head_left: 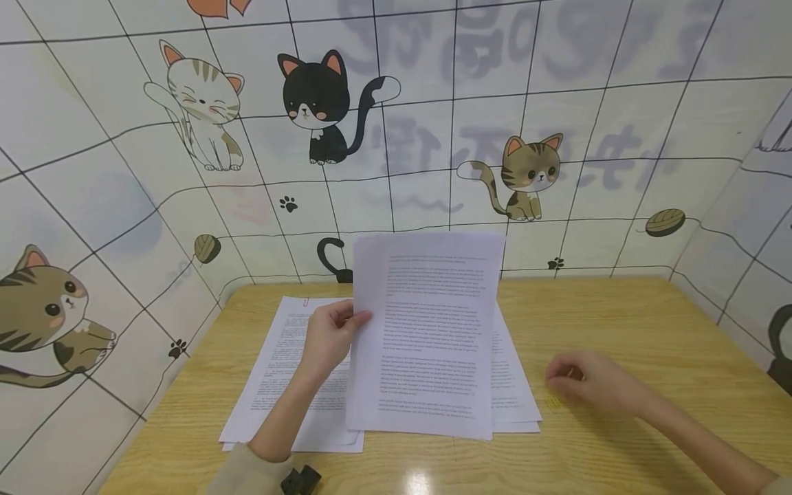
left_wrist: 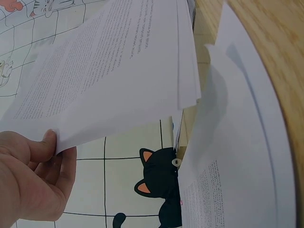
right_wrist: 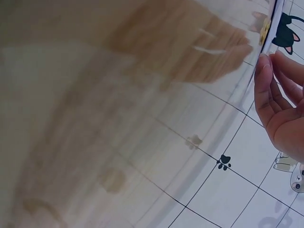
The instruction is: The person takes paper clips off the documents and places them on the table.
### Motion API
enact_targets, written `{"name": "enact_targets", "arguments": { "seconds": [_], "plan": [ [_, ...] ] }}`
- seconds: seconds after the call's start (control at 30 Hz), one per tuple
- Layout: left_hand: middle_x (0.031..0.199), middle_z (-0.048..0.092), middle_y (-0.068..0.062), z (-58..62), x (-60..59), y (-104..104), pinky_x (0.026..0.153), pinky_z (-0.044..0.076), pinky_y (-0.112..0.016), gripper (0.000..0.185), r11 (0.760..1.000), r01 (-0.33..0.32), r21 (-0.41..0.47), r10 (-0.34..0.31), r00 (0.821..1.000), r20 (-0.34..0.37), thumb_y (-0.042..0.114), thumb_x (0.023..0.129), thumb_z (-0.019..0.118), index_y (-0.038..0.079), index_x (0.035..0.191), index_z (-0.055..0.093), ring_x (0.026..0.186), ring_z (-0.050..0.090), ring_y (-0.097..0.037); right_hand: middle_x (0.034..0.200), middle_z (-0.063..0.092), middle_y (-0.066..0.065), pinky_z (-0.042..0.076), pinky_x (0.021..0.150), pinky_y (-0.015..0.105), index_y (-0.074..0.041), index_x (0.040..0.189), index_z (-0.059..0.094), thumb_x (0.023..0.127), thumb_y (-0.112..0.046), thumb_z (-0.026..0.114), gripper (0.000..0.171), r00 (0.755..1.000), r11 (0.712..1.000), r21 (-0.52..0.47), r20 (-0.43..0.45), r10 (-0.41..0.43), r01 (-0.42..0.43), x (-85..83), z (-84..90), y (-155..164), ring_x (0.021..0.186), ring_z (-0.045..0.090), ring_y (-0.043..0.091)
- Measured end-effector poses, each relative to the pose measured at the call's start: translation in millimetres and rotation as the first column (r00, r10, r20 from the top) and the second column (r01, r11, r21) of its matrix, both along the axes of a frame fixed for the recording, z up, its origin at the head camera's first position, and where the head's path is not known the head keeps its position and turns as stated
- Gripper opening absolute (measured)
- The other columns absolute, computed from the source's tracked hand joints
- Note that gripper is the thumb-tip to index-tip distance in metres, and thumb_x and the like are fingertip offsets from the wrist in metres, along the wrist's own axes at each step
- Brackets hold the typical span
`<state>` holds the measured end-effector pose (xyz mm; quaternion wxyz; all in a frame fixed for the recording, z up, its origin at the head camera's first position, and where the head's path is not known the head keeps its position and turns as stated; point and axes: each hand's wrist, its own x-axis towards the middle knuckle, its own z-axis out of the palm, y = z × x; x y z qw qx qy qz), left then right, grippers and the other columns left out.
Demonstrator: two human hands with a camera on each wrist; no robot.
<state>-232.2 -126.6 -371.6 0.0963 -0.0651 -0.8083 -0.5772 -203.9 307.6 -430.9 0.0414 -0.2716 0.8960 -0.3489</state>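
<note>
Our right hand (head_left: 597, 385) has its fingertips drawn close together; whether they pinch anything we cannot tell. Yellow clips (head_left: 554, 401) lie just beside them, well apart from our left hand (head_left: 328, 337), which pinches the printed sheets (head_left: 427, 337); these extend rightward from its thumb, long axis upright.

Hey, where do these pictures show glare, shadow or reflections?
Head view: bright glare on the table at the bottom edge, dim shadow below the right hand; left wrist view: grey shading on a curling page; right wrist view: glossy table mirroring a paw print.
</note>
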Motion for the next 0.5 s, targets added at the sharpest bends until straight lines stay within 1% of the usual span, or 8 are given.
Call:
{"name": "enact_targets", "arguments": {
  "seconds": [0.1,0.13,0.23,0.33,0.5],
  "plan": [
    [0.096,0.076,-0.013,0.4,0.2,-1,0.066,0.055,-0.024,0.020,1.000,-0.001,0.004,0.001,1.000,0.001,0.003,0.091,0.073,0.000,0.111,0.076,0.081,0.072,-0.022,0.086,0.067,-0.007,0.050,0.058,0.025,-0.012,0.096,0.070,0.095,-0.010,0.070,0.002,0.999,1.000,0.009,-0.031,-0.025,0.025,-1.7,6.7,-1,0.068,0.059,0.005],
    [0.096,0.076,-0.013,0.6,0.5,-1,0.067,0.055,-0.024,0.021,1.000,0.000,0.004,0.000,1.000,0.000,0.003,0.091,0.073,0.000,0.112,0.075,0.082,0.072,-0.022,0.087,0.068,-0.005,0.050,0.057,0.025,-0.010,0.097,0.070,0.096,-0.010,0.069,0.001,0.999,0.999,0.005,-0.026,-0.032,0.032,-2.4,9.4,-2,0.067,0.059,0.006],
    [0.098,0.075,-0.014,0.8,0.9,-1,0.068,0.055,-0.025,0.021,1.000,0.006,0.009,-0.006,1.000,-0.001,0.003,0.092,0.072,0.000,0.112,0.075,0.082,0.072,-0.022,0.088,0.068,0.001,0.051,0.055,0.027,-0.006,0.100,0.069,0.098,-0.011,0.067,0.006,0.999,0.999,-0.008,-0.018,-0.045,0.045,-5.5,18.2,-3,0.066,0.060,0.009],
    [0.098,0.075,-0.014,0.9,0.7,-2,0.068,0.055,-0.025,0.021,1.000,0.009,0.017,-0.009,1.000,0.000,0.003,0.092,0.072,-0.001,0.112,0.075,0.083,0.072,-0.022,0.090,0.068,0.003,0.053,0.056,0.028,-0.004,0.105,0.068,0.099,-0.014,0.066,0.012,0.998,0.998,-0.021,0.006,-0.067,0.067,-8.6,26.1,-5,0.068,0.061,0.012],
    [0.098,0.075,-0.014,1.3,0.8,-2,0.068,0.055,-0.024,0.020,1.000,0.012,0.027,-0.012,1.000,0.001,0.003,0.093,0.071,-0.002,0.112,0.075,0.083,0.072,-0.022,0.094,0.069,0.006,0.055,0.060,0.031,0.000,0.112,0.067,0.099,-0.016,0.066,0.020,0.995,0.993,-0.056,0.008,-0.102,0.102,-9.3,37.0,-14,0.072,0.064,0.017]
  ]
}}
